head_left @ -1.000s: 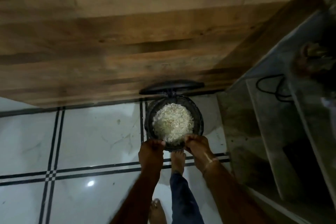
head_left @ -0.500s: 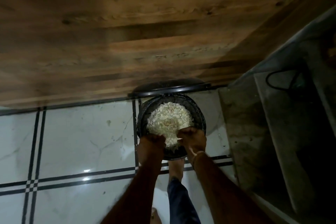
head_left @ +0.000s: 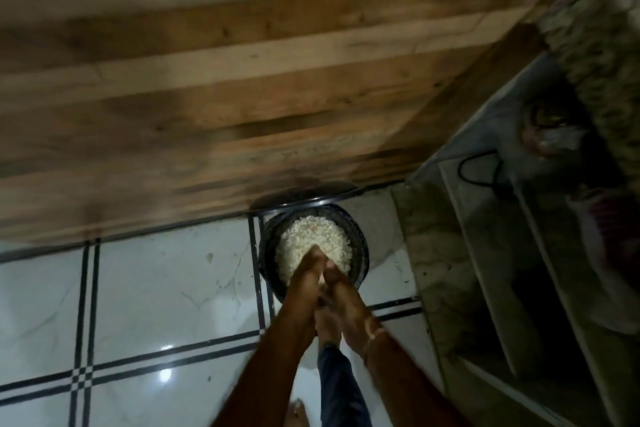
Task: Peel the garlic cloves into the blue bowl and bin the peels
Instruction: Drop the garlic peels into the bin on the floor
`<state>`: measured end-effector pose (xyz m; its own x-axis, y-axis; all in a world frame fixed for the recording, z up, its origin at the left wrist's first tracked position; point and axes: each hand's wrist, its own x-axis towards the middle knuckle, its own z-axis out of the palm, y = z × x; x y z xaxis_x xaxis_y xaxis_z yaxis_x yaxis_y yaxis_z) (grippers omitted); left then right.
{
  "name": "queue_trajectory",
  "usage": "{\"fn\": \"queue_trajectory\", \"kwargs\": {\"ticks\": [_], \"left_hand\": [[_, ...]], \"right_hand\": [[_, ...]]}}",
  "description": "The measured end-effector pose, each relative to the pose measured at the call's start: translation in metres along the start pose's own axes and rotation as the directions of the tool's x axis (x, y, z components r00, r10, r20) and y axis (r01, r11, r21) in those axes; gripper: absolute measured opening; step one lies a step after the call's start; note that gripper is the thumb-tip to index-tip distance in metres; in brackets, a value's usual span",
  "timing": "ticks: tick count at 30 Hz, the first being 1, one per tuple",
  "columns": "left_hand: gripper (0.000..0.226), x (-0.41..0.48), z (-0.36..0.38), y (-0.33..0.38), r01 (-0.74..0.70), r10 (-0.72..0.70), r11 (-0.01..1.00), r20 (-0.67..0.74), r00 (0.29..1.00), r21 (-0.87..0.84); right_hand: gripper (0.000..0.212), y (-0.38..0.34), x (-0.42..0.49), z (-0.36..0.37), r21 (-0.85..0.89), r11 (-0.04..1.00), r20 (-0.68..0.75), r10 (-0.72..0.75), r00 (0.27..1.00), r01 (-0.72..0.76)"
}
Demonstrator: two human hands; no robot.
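The left hand and right hand are held pressed together over the garlic peels heaped in the black bin on the floor. The fingers are blurred; whether they are straight or gripping peels cannot be told.

Left hand and right hand: pressed side by side, touching, fingers pointing away. Forearms: bare, extended forward, converging. Finger curl too blurred to tell.
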<state>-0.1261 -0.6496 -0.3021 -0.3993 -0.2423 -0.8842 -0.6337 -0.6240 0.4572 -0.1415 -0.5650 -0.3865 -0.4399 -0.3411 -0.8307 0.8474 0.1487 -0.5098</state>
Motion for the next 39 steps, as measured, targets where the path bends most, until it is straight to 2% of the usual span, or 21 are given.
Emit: {"fn": "queue_trajectory", "kwargs": {"ticks": [2,3,5,8,10,13,17,20,26,28,31,35,39], "left_hand": [[0.075,-0.038,0.001,0.006,-0.076,0.084,0.968,-0.025,0.996,0.239],[0.077,-0.063,0.002,0.009,-0.135,0.152,0.94,-0.028,0.988,0.313],[0.062,-0.104,0.002,0.015,-0.266,0.308,0.859,-0.025,0.951,0.438],[0.056,-0.181,0.014,0.024,-0.457,0.488,0.645,0.129,0.863,0.612],[0.054,-0.219,0.024,0.023,-0.531,0.544,0.531,0.215,0.811,0.661],[0.052,-0.28,0.049,0.012,-0.631,0.588,0.331,0.369,0.719,0.702],[0.048,-0.338,0.085,-0.014,-0.738,0.582,0.125,0.553,0.596,0.664],[0.045,-0.373,0.117,-0.04,-0.816,0.531,-0.023,0.699,0.479,0.577],[0.045,-0.426,0.201,-0.112,-0.871,0.43,-0.2,0.839,0.334,0.449],[0.042,-0.439,0.232,-0.142,-0.876,0.37,-0.244,0.875,0.312,0.416],[0.044,-0.456,0.277,-0.188,-0.887,0.274,-0.278,0.915,0.296,0.37],[0.044,-0.474,0.337,-0.244,-0.893,0.215,-0.256,0.922,0.321,0.37],[0.04,-0.476,0.38,-0.284,-0.885,0.207,-0.234,0.91,0.36,0.403]], "right_hand": [[0.028,-0.05,-0.074,0.017,-0.045,0.996,-0.062,-0.075,0.995,0.072],[0.027,-0.064,-0.11,0.013,-0.059,0.992,-0.084,-0.118,0.989,0.113],[0.029,-0.08,-0.16,0.014,-0.136,0.969,-0.129,-0.222,0.966,0.205],[0.024,-0.085,-0.25,-0.003,-0.264,0.908,-0.19,-0.379,0.906,0.324],[0.021,-0.087,-0.304,-0.011,-0.367,0.849,-0.222,-0.478,0.85,0.381],[0.034,-0.072,-0.376,-0.039,-0.426,0.79,-0.316,-0.587,0.745,0.442],[0.018,-0.049,-0.448,-0.079,-0.542,0.667,-0.401,-0.74,0.539,0.512],[0.026,-0.036,-0.494,-0.116,-0.612,0.616,-0.463,-0.788,0.407,0.496],[0.035,-0.001,-0.563,-0.214,-0.649,0.62,-0.604,-0.772,0.197,0.441],[0.031,0.02,-0.582,-0.253,-0.638,0.659,-0.656,-0.736,0.167,0.398],[0.028,0.053,-0.612,-0.312,-0.606,0.726,-0.727,-0.671,0.142,0.326],[0.03,0.087,-0.642,-0.381,-0.576,0.785,-0.777,-0.613,0.147,0.23],[0.036,0.111,-0.65,-0.438,-0.611,0.785,-0.759,-0.618,0.205,0.107]]}}
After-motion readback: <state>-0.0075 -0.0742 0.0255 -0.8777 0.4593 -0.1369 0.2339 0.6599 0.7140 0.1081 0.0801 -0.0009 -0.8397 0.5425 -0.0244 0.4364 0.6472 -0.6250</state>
